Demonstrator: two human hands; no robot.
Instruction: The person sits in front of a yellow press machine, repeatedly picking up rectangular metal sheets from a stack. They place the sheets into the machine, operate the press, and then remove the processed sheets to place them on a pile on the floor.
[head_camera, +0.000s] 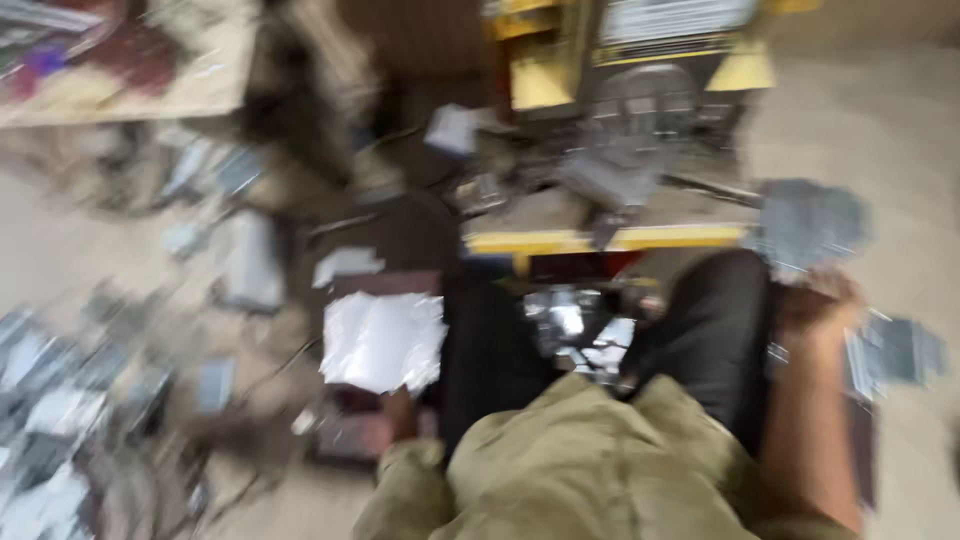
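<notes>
My fingers of the left hand pinched the lower edge of a pale, shiny, crumpled metal sheet standing up beyond them, while my right hand gripped a blurred grey metal piece above it.

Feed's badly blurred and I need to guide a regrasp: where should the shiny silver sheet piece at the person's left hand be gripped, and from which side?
Probably by its near lower edge, from below. The shiny silver sheet piece stands broad face up to the camera, and the left hand already meets that edge from underneath. The other edges look ragged, though blur hides detail. The right hand is off to the right, near grey metal pieces.
</notes>
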